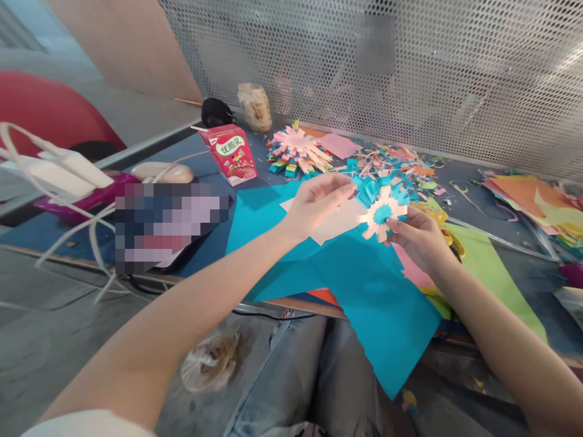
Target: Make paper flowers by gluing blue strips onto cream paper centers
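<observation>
Above the table I hold up a layered paper flower with a pale pink fringed ring (368, 228) in front and blue fringed paper (398, 189) behind it. My right hand (421, 235) is closed on its lower right side, thumb on the front by the blue centre. The fingers of my left hand (316, 205) are pinched together at the blue petals on the upper left. Under both hands lie large blue sheets (359, 285) and a pale pink sheet (334, 221). Yellow-handled scissors (455, 240) are partly hidden behind my right hand.
A finished-looking paper flower (296, 142), paper scraps (396, 161) and a red drink carton (232, 155) stand at the back. Left are a phone-like device (170, 227) and white cables (93, 237). Coloured sheets (523, 191) lie right; a perforated metal screen (310, 54) borders the table.
</observation>
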A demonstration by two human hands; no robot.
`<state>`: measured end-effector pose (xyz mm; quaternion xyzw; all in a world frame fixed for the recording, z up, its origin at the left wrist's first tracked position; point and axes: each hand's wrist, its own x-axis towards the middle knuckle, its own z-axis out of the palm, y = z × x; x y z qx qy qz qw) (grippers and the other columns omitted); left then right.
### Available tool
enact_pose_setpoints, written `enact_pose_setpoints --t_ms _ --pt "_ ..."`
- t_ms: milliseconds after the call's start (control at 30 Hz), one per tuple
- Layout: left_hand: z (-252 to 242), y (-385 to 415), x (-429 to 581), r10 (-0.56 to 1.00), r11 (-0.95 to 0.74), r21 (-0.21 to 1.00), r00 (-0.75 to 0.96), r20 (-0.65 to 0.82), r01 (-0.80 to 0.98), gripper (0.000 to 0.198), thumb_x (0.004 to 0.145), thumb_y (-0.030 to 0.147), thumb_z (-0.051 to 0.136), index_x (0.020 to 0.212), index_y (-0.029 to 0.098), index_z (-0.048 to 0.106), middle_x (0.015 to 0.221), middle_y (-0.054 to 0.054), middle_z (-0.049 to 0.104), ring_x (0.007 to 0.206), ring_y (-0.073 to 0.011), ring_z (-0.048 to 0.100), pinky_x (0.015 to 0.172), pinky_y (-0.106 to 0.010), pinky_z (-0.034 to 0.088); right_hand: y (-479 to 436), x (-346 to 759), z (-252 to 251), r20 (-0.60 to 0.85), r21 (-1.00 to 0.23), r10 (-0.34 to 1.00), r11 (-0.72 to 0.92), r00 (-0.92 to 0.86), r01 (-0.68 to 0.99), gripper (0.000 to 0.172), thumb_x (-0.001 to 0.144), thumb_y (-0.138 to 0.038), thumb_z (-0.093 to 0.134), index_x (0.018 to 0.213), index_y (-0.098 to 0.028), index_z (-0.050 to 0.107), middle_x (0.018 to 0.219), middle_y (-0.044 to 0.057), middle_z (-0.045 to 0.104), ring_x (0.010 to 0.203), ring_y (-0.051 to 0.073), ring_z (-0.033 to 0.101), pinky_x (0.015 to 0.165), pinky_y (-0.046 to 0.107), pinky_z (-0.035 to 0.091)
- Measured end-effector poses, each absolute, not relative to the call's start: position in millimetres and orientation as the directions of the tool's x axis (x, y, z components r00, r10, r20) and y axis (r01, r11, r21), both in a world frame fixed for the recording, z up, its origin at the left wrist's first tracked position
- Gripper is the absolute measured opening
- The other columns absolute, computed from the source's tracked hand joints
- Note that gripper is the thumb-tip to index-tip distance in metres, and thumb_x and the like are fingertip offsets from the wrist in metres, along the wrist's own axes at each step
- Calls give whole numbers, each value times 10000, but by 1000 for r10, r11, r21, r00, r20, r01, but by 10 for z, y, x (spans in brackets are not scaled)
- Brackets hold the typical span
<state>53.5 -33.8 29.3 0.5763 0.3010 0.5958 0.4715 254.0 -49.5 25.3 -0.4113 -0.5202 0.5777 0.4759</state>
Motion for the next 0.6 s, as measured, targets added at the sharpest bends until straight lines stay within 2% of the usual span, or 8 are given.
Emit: enact_pose_setpoints --t_ms 267,433,533,600 --pt "264 -311 522 931 -257 905 165 326 -340 177 740 362 661 688 193 649 698 1 610 669 -91 560 556 -211 426 -492 2545 237 108 -994 968 101 -225 -41 308 568 -347 813 736 -182 614 642 -39 612 493 72 540 459 228 483" --pt "300 -337 537 963 -171 939 149 223 -299 190 685 350 696 648 173 640 626 7 576 617 -87 539 530 -210 414 -485 2553 217 153 -988 962 155 -227 -9 287 587 -347 802 721 -188 603 644 -36 626 486 75 547 466 235 490" --pt "284 -331 536 952 -200 942 172 252 -268 188 672 350 708 655 171 650 635 16 585 589 -72 517 551 -216 417 -477 2560 210 200 -979 952 205 -232 -3 282 586 -348 801 717 -198 601 646 -37 632 521 93 579 493 250 519" --pt "271 -326 535 944 -219 943 188 270 -250 170 643 321 731 660 172 652 631 30 583 555 -57 493 558 -220 413 -475 2568 221 270 -960 934 280 -233 12 251 607 -331 788 730 -207 607 707 -23 655 623 124 629 549 277 552"
